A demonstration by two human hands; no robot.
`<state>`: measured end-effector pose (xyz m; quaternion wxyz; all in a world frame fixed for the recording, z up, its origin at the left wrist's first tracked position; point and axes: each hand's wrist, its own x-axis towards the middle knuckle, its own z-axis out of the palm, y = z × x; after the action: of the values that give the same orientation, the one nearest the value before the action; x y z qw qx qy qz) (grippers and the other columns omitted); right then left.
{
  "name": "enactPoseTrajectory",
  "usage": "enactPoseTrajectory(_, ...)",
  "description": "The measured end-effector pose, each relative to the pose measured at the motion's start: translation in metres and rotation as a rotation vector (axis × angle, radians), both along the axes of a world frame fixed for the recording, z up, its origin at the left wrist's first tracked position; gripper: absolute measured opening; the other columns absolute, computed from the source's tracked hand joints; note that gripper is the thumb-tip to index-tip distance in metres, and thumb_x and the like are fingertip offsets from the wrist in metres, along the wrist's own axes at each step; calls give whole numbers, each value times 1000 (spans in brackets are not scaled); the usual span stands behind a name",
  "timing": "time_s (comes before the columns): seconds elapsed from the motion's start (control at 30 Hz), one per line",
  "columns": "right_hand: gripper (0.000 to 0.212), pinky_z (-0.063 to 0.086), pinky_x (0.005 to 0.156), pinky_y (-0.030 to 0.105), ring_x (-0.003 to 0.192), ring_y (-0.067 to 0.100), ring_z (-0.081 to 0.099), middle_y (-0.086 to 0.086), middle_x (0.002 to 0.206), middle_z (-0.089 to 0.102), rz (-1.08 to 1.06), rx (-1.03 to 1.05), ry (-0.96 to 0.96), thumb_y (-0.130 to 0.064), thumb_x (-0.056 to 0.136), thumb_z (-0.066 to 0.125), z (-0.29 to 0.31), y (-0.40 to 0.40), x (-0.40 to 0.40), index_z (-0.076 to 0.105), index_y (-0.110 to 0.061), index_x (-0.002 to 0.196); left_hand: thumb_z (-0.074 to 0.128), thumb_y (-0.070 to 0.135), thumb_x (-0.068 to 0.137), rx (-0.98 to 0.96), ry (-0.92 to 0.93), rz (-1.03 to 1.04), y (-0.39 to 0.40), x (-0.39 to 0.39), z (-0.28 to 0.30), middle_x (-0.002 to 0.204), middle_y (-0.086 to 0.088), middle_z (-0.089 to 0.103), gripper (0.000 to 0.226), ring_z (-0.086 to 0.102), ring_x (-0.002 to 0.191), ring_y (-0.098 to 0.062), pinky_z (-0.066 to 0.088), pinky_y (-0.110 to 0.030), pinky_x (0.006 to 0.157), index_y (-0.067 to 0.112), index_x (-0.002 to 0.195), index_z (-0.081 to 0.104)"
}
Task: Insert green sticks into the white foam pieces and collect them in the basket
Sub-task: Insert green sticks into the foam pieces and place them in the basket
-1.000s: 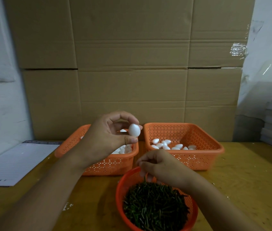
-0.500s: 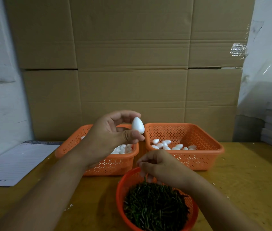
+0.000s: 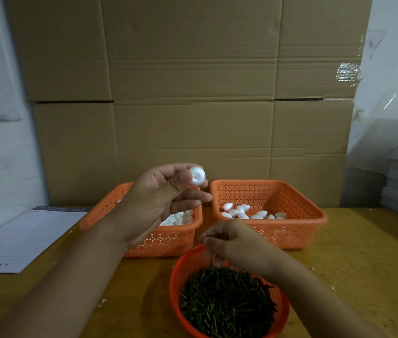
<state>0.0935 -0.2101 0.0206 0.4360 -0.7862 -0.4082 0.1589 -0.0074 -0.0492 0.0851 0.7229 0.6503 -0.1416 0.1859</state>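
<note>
Left hand (image 3: 159, 203) pinches a smooth round foam piece (image 3: 197, 176); right hand (image 3: 235, 245) pinches among thin green sticks (image 3: 227, 303).

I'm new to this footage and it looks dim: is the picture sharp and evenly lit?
Head view: dim and warm; the foam piece in the left hand glares white, the sticks are a dark mass, the right hand is slightly soft, and the wide lens bends the edges.

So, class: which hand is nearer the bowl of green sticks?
Right. The right hand is over the bowl's far rim; the left hand is raised above it, holding a foam piece.
</note>
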Motion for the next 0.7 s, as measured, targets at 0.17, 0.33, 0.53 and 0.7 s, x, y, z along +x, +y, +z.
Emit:
enactPoseTrajectory(0.17, 14, 45, 50, 17, 62, 5, 63, -6, 76, 71, -5, -3, -2, -23, 101, 55, 0, 0, 0, 67, -19, 105, 67, 45, 74, 7, 9, -3, 0, 0, -1, 98, -10, 76, 33, 75, 86, -21, 58, -19, 67, 23, 96, 80)
enactPoseTrajectory(0.33, 14, 45, 50, 17, 63, 6, 62, -3, 78, 71, -4, -2, 0, -22, 101, 55, 1, 0, -1, 67, -17, 106, 77, 28, 83, 19, 7, -36, 5, 1, -2, 115, -14, 73, 31, 74, 95, -20, 58, -21, 74, 17, 112, 75)
enactPoseTrajectory(0.53, 14, 45, 50, 17, 63, 6, 62, -5, 77, 71, -6, -7, 3, -22, 101, 54, 0, 0, 0, 67, -18, 105, 64, 14, 84, 10, 8, -60, 7, 3, -4, 125, -9, 70, 39, 71, 93, -15, 57, -24, 71, 17, 122, 70)
enactPoseTrajectory(0.7, 13, 46, 50, 17, 63, 5, 63, -6, 77, 72, -6, -15, -3, -23, 100, 54, 1, 0, 1, 67, -21, 103, 61, 15, 85, -8, 28, -41, 9, 5, -4, 114, -2, 70, 37, 65, 82, -10, 50, -21, 61, 19, 120, 74)
